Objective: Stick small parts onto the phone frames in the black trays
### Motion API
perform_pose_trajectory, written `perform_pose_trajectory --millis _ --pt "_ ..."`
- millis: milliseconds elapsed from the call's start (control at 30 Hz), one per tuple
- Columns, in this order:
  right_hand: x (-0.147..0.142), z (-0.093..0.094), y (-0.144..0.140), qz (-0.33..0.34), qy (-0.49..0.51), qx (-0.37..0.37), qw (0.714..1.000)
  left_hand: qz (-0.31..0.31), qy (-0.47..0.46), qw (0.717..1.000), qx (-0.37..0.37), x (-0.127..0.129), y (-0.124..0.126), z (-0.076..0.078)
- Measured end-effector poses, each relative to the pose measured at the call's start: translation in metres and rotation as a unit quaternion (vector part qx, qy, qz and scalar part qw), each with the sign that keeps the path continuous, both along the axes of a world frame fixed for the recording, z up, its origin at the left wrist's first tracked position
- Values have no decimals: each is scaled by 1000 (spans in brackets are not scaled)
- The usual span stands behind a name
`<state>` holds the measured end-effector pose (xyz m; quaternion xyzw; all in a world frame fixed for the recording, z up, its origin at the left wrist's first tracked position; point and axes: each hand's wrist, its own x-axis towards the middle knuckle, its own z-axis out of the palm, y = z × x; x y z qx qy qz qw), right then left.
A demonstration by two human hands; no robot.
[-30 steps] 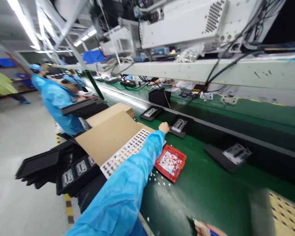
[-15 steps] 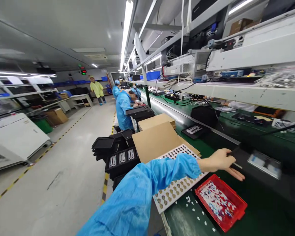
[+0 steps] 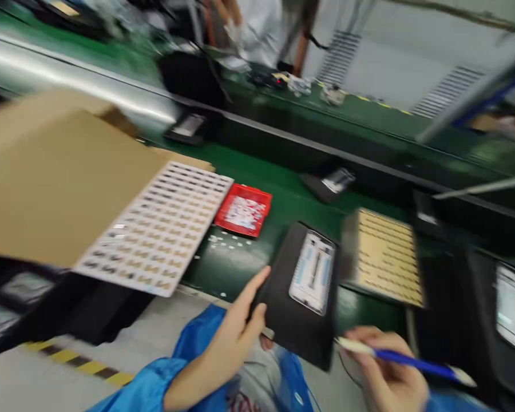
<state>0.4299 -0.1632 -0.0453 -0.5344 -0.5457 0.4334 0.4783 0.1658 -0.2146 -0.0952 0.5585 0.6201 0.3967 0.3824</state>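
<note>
Your left hand point(image 3: 236, 337) grips the near-left edge of the black tray point(image 3: 302, 297) — it lies at the front edge of the green bench point(image 3: 236, 269), a pale part seated in it. Your right hand point(image 3: 386, 372) pinches a blue pen point(image 3: 407, 359) just beside the tray — the red bin point(image 3: 244, 210) sits farther back.

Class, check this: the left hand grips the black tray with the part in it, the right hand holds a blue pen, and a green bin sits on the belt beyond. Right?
Not quite. In the head view the bin is red, not green. The left hand does grip the black tray, and the right hand holds the blue pen.
</note>
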Motion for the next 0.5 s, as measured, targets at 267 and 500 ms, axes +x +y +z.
perform_pose_trajectory --millis 267,500 --pt "-33 -30 16 56 -126 15 990 51 269 956 107 -4 -2 -43" --pt "-35 -41 31 113 -248 45 961 -30 338 917 207 -1 8 -22"
